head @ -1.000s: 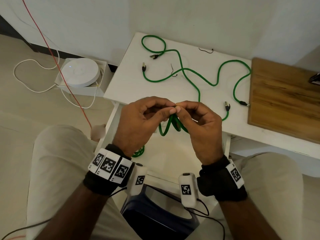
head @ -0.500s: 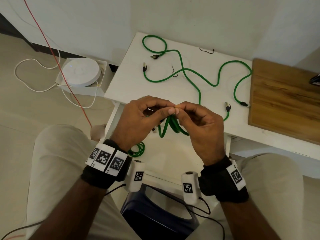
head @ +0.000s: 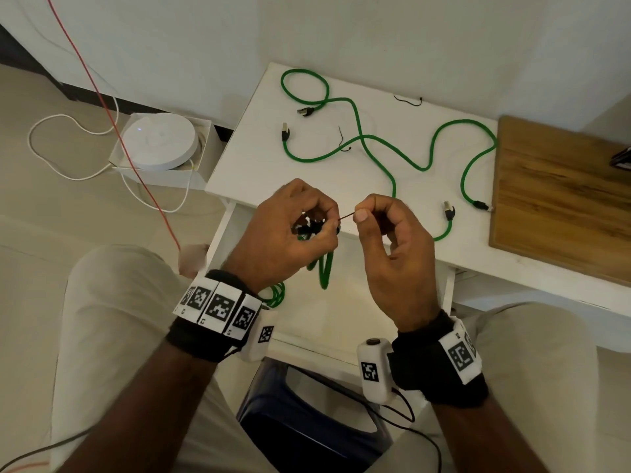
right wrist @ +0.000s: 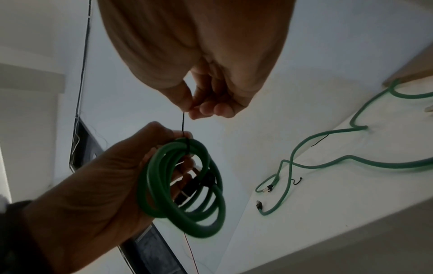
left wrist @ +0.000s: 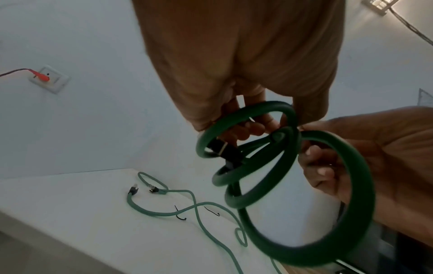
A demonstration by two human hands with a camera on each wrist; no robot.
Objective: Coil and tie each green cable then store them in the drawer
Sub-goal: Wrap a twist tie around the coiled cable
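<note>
My left hand (head: 317,227) grips a coiled green cable (head: 326,271) above the open white drawer (head: 341,322); the coil's loops (right wrist: 185,185) hang below its fingers. A thin black tie (right wrist: 183,122) goes round the coil's top. My right hand (head: 362,213) pinches the tie's free end (head: 346,216) between thumb and forefinger, a little right of the coil. Two loose green cables (head: 375,151) snake across the white table (head: 246,165). Another green coil (head: 276,295) lies in the drawer, partly hidden by my left wrist.
Two spare black ties (head: 408,101) (head: 343,141) lie on the table among the cables. A wooden board (head: 560,199) covers its right end. On the floor at left are a round white device in a box (head: 158,141) and a red cord (head: 112,107).
My hands have drawn apart: the right hand has pulled the tie's end to the right, away from the coil. The left hand has turned slightly, still holding the coil.
</note>
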